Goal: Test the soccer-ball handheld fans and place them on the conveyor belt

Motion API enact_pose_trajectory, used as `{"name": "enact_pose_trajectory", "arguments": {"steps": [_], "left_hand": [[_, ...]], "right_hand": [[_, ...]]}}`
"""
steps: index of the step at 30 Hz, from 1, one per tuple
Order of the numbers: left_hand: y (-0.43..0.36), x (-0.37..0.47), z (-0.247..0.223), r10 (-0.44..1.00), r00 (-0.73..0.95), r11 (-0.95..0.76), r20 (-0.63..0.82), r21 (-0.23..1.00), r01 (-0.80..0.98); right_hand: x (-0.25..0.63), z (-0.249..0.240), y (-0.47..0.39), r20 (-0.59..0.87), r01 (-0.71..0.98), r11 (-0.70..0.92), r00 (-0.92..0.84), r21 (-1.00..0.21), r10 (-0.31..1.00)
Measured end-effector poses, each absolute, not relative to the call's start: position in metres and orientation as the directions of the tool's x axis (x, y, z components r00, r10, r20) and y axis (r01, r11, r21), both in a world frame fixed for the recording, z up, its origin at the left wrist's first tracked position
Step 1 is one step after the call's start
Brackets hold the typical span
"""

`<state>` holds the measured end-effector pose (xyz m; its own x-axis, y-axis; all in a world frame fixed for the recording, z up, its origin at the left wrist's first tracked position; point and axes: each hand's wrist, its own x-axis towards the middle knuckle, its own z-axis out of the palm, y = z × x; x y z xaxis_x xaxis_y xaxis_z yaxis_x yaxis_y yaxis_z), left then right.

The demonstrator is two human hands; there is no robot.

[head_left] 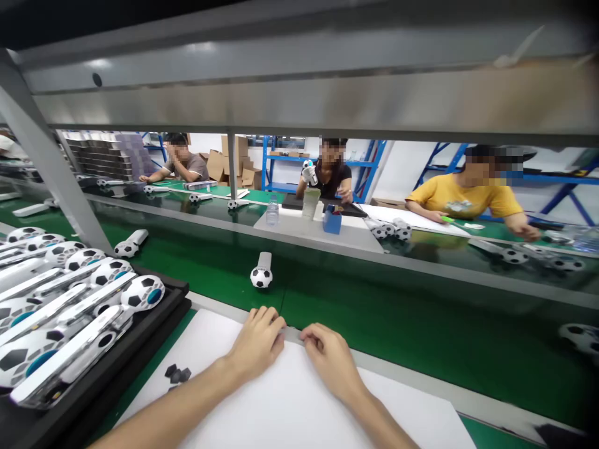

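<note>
My left hand (259, 340) rests on the far edge of a white sheet (290, 405), fingers bent together and tips partly hidden. Beside it, my right hand (331, 360) lies on the same edge with its fingers curled in. I see no object in either hand, and a small gap separates them. Just beyond, on the green conveyor belt (397, 315), lies a white device with a soccer-ball-patterned round head (261, 276) and a flat handle. Several small black pieces (176, 375) sit on the sheet, left of my left forearm.
At left, a black foam tray (154, 324) holds rows of similar soccer-patterned devices (107, 312). Another device (131, 244) lies farther along the belt. A metal post (56, 156) and overhead beam (281, 93) frame the view. Across the belt sit three people, a plastic bottle (272, 212) and a blue box (332, 219).
</note>
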<state>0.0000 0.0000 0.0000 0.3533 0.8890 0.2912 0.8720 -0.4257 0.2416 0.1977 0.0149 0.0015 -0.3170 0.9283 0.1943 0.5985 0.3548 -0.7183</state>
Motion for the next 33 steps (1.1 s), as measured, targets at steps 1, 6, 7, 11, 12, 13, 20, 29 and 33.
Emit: {"name": "enact_pose_trajectory", "arguments": {"steps": [1,6,7,11,12,13,20,29,33], "left_hand": [[-0.001,0.0,0.001,0.889,0.351,-0.424,0.293,0.244,0.872],[0.007,-0.004,0.024,0.903,0.26,-0.358,0.343,0.261,0.896],[0.013,-0.004,0.031,0.909,0.211,-0.317,0.359,0.267,0.91],[0.052,0.001,0.047,0.938,0.037,-0.152,0.343,0.315,0.937],[0.062,0.003,0.047,0.95,0.019,-0.129,0.312,0.334,0.934],[0.07,0.005,0.048,0.961,0.007,-0.11,0.278,0.356,0.928],[0.068,0.003,0.081,0.987,-0.019,-0.085,0.16,0.618,0.782],[-0.01,-0.019,0.149,0.961,0.275,-0.027,-0.038,0.973,0.231],[-0.019,-0.026,0.161,0.96,0.281,-0.011,-0.006,0.998,0.058]], "right_hand": [[0.198,0.001,0.015,0.198,0.597,0.357,-0.317,-0.719,0.928],[0.197,0.001,0.015,0.214,0.597,0.362,-0.306,-0.716,0.928],[0.197,0.001,0.016,0.217,0.597,0.362,-0.303,-0.716,0.928],[0.197,0.003,0.015,0.224,0.591,0.362,-0.295,-0.721,0.929],[0.197,0.003,0.014,0.227,0.59,0.361,-0.292,-0.722,0.929],[0.197,0.002,0.014,0.231,0.587,0.362,-0.289,-0.724,0.929],[0.2,0.003,0.016,0.274,0.559,0.348,-0.215,-0.753,0.938],[0.195,0.086,-0.019,0.18,0.4,0.422,-0.517,-0.814,0.837],[0.193,0.112,-0.039,0.127,0.339,0.403,-0.61,-0.85,0.782]]}}
